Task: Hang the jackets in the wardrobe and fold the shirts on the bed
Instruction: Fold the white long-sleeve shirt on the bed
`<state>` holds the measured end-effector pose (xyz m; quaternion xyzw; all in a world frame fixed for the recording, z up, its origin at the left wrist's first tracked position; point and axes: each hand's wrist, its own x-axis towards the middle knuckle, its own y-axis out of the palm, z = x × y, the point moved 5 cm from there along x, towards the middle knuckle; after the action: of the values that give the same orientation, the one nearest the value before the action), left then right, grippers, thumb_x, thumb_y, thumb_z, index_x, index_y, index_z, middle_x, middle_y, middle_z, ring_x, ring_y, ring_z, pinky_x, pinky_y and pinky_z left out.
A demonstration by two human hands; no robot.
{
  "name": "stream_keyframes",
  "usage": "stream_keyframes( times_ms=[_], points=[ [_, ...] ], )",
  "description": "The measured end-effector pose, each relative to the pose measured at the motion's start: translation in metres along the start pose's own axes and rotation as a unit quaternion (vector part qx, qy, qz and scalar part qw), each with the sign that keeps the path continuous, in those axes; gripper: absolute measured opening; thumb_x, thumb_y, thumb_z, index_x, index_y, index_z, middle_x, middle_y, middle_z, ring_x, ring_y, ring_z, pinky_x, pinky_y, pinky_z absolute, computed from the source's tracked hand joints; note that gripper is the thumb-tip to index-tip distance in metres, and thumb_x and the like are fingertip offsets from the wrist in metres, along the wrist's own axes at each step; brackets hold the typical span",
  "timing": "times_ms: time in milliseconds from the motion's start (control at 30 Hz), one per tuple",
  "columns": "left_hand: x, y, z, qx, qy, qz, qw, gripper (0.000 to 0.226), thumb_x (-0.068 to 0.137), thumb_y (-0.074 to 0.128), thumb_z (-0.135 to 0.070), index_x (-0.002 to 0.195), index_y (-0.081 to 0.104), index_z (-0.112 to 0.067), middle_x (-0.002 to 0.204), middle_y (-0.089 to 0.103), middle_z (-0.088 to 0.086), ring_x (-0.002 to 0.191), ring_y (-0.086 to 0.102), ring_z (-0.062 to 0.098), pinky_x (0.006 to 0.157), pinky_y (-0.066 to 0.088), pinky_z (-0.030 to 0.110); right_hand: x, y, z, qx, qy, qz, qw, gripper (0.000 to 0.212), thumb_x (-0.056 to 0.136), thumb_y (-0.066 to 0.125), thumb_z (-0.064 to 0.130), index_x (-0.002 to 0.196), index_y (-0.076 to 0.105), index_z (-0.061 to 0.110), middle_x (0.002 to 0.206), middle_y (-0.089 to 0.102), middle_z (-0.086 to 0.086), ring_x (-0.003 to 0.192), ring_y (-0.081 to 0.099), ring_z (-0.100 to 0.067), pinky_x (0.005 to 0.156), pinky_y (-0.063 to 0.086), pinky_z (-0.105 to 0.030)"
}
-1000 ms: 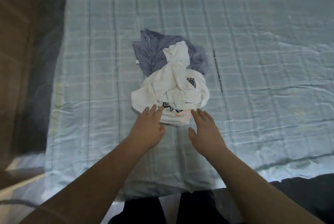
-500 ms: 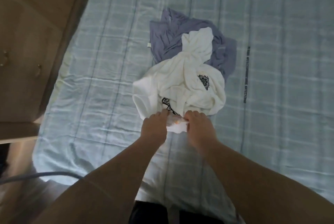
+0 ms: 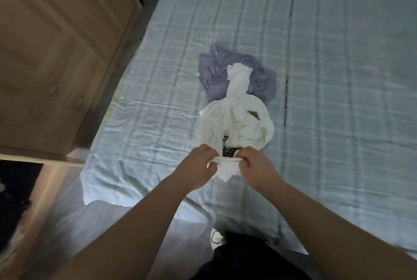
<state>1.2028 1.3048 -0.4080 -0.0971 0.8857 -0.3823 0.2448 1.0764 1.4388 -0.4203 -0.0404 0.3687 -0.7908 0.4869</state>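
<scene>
Two shirts, two hands, one bed (image 3: 338,121)
One white shirt (image 3: 234,121), one purple shirt (image 3: 216,74) at its 12 o'clock; left hand (image 3: 198,167), right hand (image 3: 259,167)

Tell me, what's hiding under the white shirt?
A purple-grey shirt pokes out from under the white shirt at its far end. The rest of it, and anything else beneath, is covered. The left hand and right hand grip the near edge.

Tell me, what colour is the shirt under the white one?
The shirt is greyish purple; head view.
</scene>
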Motion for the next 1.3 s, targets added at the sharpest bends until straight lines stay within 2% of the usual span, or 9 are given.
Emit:
stream_keyframes(
  times_ms=[167, 467, 633, 733, 833, 967, 1033, 1200, 1300],
  points=[
    [-0.046, 0.043, 0.009, 0.018, -0.023, 0.043, 0.999, 0.031, 0.097, 0.052, -0.019, 0.126, 0.062, -0.020, 0.124, 0.057, 0.002, 0.113, 0.050, 0.023, 0.100, 0.041, 0.037, -0.058, 0.035, -0.028, -0.040, 0.075, 0.034, 0.996, 0.020, 0.096, 0.047, 0.012, 0.109, 0.061, 0.015, 0.101, 0.063, -0.004, 0.089, 0.057, -0.020, 0.073, 0.037, -0.027],
    [-0.043, 0.135, 0.057, 0.092, -0.133, 0.112, 0.980, 0.042, 0.095, 0.044, -0.018, 0.132, 0.057, -0.034, 0.136, 0.053, -0.005, 0.121, 0.047, 0.021, 0.099, 0.039, 0.036, -0.067, 0.101, -0.106, -0.018, 0.100, 0.100, 0.990, 0.026, 0.092, 0.050, 0.007, 0.101, 0.068, 0.024, 0.109, 0.067, 0.003, 0.102, 0.060, -0.016, 0.090, 0.041, -0.024],
    [0.013, 0.125, 0.037, 0.014, -0.062, -0.025, 0.998, 0.044, 0.084, 0.051, -0.002, 0.119, 0.065, -0.024, 0.121, 0.061, 0.001, 0.111, 0.052, 0.025, 0.095, 0.041, 0.034, -0.020, 0.063, -0.135, 0.020, 0.095, -0.033, 0.995, 0.025, 0.087, 0.047, 0.012, 0.099, 0.062, 0.029, 0.101, 0.058, 0.011, 0.097, 0.056, -0.013, 0.083, 0.035, -0.020],
    [0.051, 0.128, 0.027, -0.034, -0.047, -0.040, 0.997, 0.064, 0.080, 0.049, 0.007, 0.137, 0.051, -0.021, 0.139, 0.048, 0.002, 0.123, 0.046, 0.024, 0.103, 0.042, 0.037, 0.014, 0.029, -0.162, 0.039, 0.113, -0.127, 0.985, 0.039, 0.083, 0.047, 0.008, 0.117, 0.058, 0.021, 0.114, 0.052, 0.004, 0.103, 0.056, -0.020, 0.088, 0.047, -0.035],
    [0.084, 0.136, 0.032, 0.010, -0.063, -0.031, 0.997, 0.074, 0.080, 0.049, 0.008, 0.146, 0.041, -0.023, 0.149, 0.040, 0.000, 0.124, 0.041, 0.025, 0.104, 0.043, 0.040, 0.046, 0.017, -0.182, -0.025, 0.113, -0.098, 0.988, 0.060, 0.075, 0.051, -0.005, 0.130, 0.054, 0.019, 0.131, 0.048, -0.007, 0.116, 0.053, -0.030, 0.094, 0.049, -0.045],
    [0.107, 0.142, 0.043, 0.095, -0.066, 0.021, 0.993, 0.044, 0.090, 0.061, -0.015, 0.131, 0.051, -0.027, 0.118, 0.059, 0.000, 0.110, 0.047, 0.026, 0.093, 0.043, 0.038, 0.076, 0.033, -0.190, -0.127, 0.076, 0.039, 0.988, 0.045, 0.076, 0.059, 0.002, 0.120, 0.059, 0.010, 0.115, 0.056, -0.017, 0.109, 0.054, -0.037, 0.087, 0.047, -0.041],
    [0.104, 0.137, 0.043, 0.101, -0.050, 0.015, 0.994, 0.023, 0.094, 0.057, -0.026, 0.118, 0.058, -0.025, 0.101, 0.059, 0.001, 0.102, 0.050, 0.027, 0.085, 0.042, 0.038, 0.078, 0.038, -0.194, -0.162, 0.084, 0.044, 0.982, 0.030, 0.081, 0.062, 0.007, 0.111, 0.062, 0.010, 0.105, 0.054, -0.016, 0.100, 0.055, -0.037, 0.079, 0.044, -0.037],
    [0.069, 0.099, 0.031, 0.056, -0.030, -0.025, 0.998, 0.013, 0.095, 0.058, -0.027, 0.106, 0.065, -0.025, 0.085, 0.053, -0.008, 0.091, 0.051, 0.024, 0.080, 0.041, 0.039, 0.056, 0.014, -0.182, 0.029, 0.183, -0.130, 0.974, 0.019, 0.089, 0.059, 0.007, 0.106, 0.066, 0.013, 0.105, 0.052, -0.011, 0.095, 0.059, -0.034, 0.080, 0.039, -0.025],
    [0.039, 0.058, 0.000, 0.001, 0.041, -0.074, 0.996, 0.014, 0.091, 0.068, -0.025, 0.104, 0.072, -0.022, 0.087, 0.056, -0.009, 0.089, 0.052, 0.023, 0.084, 0.042, 0.042, 0.037, -0.013, -0.137, 0.210, 0.200, -0.178, 0.940, 0.020, 0.092, 0.052, 0.005, 0.102, 0.061, 0.020, 0.108, 0.063, -0.012, 0.099, 0.065, -0.033, 0.092, 0.053, -0.047]
  ],
)
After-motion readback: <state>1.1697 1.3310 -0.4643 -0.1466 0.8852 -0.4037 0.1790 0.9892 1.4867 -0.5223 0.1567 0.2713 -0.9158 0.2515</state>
